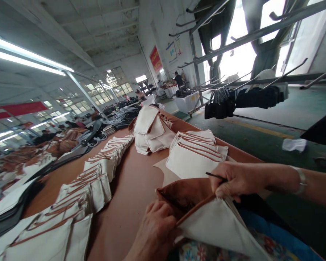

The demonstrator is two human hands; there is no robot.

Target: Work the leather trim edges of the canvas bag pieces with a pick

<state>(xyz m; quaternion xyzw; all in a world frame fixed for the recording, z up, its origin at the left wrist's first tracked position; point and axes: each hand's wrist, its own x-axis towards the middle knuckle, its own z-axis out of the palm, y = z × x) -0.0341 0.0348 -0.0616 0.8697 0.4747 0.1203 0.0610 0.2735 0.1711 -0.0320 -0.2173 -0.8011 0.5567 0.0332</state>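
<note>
Clamping the right hand (230, 181) on the rim of a white pouch (214, 224), pinching near the right end of the mouth, and holding a thin dark rod (216, 176) in the same grip. Gripping the left end of the rim with the folded fingers of the left hand (160, 221), apart from the right hand along the same edge. Holding the pouch at the near edge of the brown table (137, 195), just above a flowered cloth (203, 252).

Gaping open, and exposing a brown lining (195, 190) too shadowed at the bottom for telling any contents. Presenting a plain white outer face, slanting toward the near right, with a brown border along the mouth.

Showing, just beyond, a fanned stack of brown-edged white pieces (192, 157); at left, a long overlapping row (97, 174) of similar pieces, running from near to far; farther along, a piled heap (149, 127). Holding dark goods in a white plastic bin (186, 104) on the far floor, near a person (178, 80) in dark clothing. Hanging black bags (220, 107) from a metal rack (233, 43) at far right.
</note>
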